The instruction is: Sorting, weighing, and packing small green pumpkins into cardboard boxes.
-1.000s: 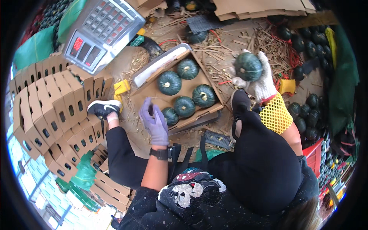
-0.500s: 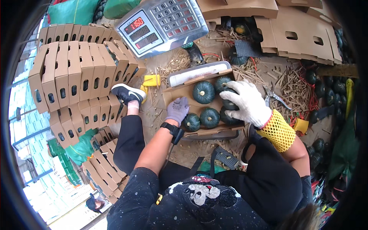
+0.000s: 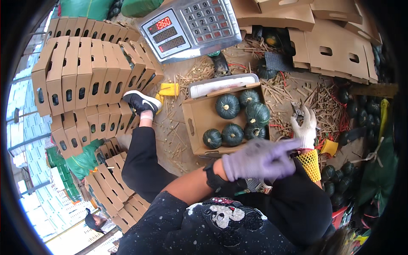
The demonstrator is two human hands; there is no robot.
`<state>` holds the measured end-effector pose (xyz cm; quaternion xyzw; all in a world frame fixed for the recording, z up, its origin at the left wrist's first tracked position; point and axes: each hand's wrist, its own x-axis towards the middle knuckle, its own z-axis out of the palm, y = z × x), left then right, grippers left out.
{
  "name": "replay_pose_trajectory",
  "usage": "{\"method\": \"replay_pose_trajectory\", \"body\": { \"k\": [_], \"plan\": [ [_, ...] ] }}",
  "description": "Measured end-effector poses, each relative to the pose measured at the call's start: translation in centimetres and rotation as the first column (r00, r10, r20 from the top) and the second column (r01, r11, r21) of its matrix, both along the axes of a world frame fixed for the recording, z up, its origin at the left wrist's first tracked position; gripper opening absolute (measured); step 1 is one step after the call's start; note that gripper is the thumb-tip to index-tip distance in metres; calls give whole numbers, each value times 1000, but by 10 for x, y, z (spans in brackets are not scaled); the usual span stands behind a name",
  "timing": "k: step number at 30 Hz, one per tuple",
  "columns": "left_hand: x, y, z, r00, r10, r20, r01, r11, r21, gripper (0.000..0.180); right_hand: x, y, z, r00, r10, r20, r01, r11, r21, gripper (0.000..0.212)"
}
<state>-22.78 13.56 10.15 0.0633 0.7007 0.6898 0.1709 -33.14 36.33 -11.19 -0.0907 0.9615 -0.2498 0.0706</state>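
Note:
An open cardboard box [image 3: 196, 127] with several round dark-green pumpkins [image 3: 227, 106] stands in front of me. One pumpkin [image 3: 257, 113] rests higher, against its neighbours at the box's right side. My left hand [image 3: 263, 159], in a grey-purple glove, is blurred over my lap below the box. Its fingers point right, stretched apart, and nothing shows in them. To the right of the box, my right hand [image 3: 304, 127], in a white glove with a yellow mesh sleeve, has its fingers spread beside the pruning shears [image 3: 297, 111]. The hand partly hides the shears.
A digital scale display [image 3: 191, 29] stands beyond the box, above a grey tray [image 3: 223, 85] edge. Stacked cardboard boxes [image 3: 80, 76] fill the left. Cut stems [image 3: 280, 91] litter the floor. More pumpkins [image 3: 340, 180] lie at right. Flattened cardboard [image 3: 335, 46] lies far right.
My right hand has let go of the pumpkin in the box and moved right to the shears. My left hand has left the box and swung right across my lap.

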Motion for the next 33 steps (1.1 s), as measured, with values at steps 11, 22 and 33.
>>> {"method": "replay_pose_trajectory", "body": {
  "k": [11, 22, 33],
  "plan": [
    [38, -57, -65, 773, 599, -212, -593, 560, -579, 56, 1, 7, -3, 993, 118, -11, -103, 908, 406, 81],
    [-14, -8, -120, 912, 107, -396, -404, 407, -819, 86, 20, 14, 4, 982, 99, -161, -78, 988, 133, 52],
    [6, -17, -80, 848, 455, 271, -478, 878, 24, 93, -34, 148, 4, 854, -449, -264, 396, 889, -231, 46]
  ]
}}
